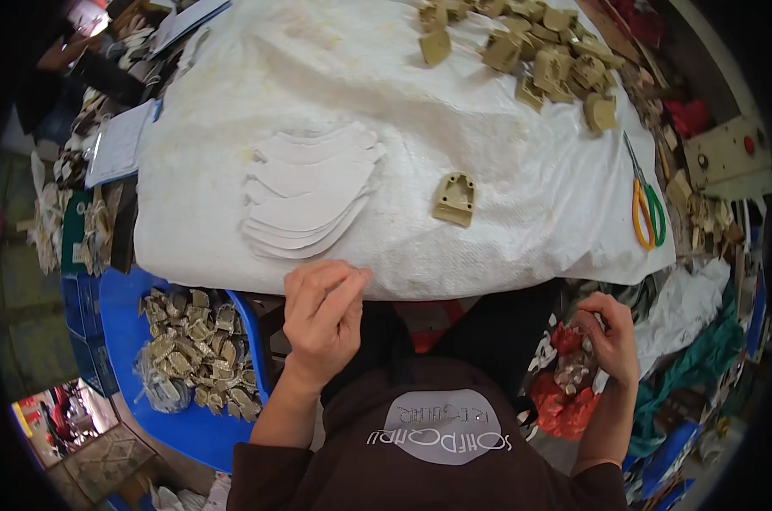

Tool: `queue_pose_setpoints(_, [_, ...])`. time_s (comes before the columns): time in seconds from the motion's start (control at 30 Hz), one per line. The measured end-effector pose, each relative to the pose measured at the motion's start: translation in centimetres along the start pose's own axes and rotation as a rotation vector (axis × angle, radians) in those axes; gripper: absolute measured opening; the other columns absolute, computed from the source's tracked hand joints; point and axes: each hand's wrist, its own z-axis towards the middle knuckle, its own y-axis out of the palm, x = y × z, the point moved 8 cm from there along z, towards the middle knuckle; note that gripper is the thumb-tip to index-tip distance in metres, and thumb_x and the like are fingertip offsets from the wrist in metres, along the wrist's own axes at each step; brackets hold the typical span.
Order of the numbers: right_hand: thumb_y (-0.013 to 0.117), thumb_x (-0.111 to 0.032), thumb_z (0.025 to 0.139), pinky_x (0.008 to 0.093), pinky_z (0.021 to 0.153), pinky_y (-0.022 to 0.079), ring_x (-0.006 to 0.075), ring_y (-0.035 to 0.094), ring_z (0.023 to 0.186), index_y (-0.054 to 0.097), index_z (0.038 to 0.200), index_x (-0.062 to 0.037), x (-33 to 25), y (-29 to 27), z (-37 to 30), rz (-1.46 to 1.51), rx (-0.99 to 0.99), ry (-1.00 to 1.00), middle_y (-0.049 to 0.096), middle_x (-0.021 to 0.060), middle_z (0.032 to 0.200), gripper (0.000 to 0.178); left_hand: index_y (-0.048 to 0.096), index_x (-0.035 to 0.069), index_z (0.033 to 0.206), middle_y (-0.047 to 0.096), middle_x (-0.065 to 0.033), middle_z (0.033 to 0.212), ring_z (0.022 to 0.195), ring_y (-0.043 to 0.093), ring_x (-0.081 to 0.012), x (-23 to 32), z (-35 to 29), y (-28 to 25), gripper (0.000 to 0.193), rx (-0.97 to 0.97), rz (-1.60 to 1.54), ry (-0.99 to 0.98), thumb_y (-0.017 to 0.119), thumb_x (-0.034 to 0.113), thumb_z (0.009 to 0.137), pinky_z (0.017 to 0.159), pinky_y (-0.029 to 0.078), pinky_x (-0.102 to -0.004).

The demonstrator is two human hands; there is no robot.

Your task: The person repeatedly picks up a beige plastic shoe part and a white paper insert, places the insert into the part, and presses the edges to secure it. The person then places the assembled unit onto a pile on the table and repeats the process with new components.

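Two bare hands are seen low in the view, in front of the tabletop (522, 255), which is covered by a white woven sheet. The left hand (320, 317) is raised at the near edge of the sheet, its fingers curled and the thumb pressed to the fingertips in a pinch; whether anything is gripped there cannot be told. Just beyond it a fanned stack of white curved pieces (309, 192) is laid on the sheet, each piece's long axis running left to right, the overlapping row stepping from near to far. The right hand (609, 335) is held well apart, below the tabletop's edge at the right, its fingers closed around small pale pieces (573, 370) over a red bag (560, 404).

One tan moulded part (455, 199) lies alone on the sheet right of the stack, its long axis roughly near to far. A heap of similar tan parts (548, 55) is spread at the far right. Orange and green handled scissors (647, 209) lie at the sheet's right edge, blades pointing away. A blue tray (135, 294) of bagged tan parts (194, 353) is seen at the lower left.
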Motion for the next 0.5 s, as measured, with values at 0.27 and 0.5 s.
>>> queue_pose_setpoints(0.27, [0.070, -0.006, 0.072, 0.0402, 0.083, 0.035, 0.0267, 0.048, 0.097, 0.065, 0.096, -0.0093, -19.5, 12.2, 11.7, -0.221, 0.176, -0.907, 0.056, 0.0057, 0.099, 0.025, 0.067, 0.002, 0.093, 0.062, -0.0082, 0.088, 0.086, 0.060, -0.0263, -1.8, 1.4, -2.6, 0.026, 0.075, 0.176, 0.008, 0.064, -0.008, 0.069, 0.078, 0.043, -0.0350])
queue_pose_setpoints(0.5, [0.061, 0.000, 0.068, 0.0384, 0.084, 0.034, 0.0251, 0.046, 0.095, 0.059, 0.078, -0.0061, -20.3, 18.8, 15.0, -0.370, 0.114, -0.988, 0.053, 0.0055, 0.094, 0.012, 0.066, 0.004, 0.094, 0.064, -0.0061, 0.089, 0.086, 0.062, -0.0213, -2.8, 0.6, -2.3, 0.024, 0.050, 0.385, 0.018, 0.066, -0.002, 0.071, 0.081, 0.044, -0.0355])
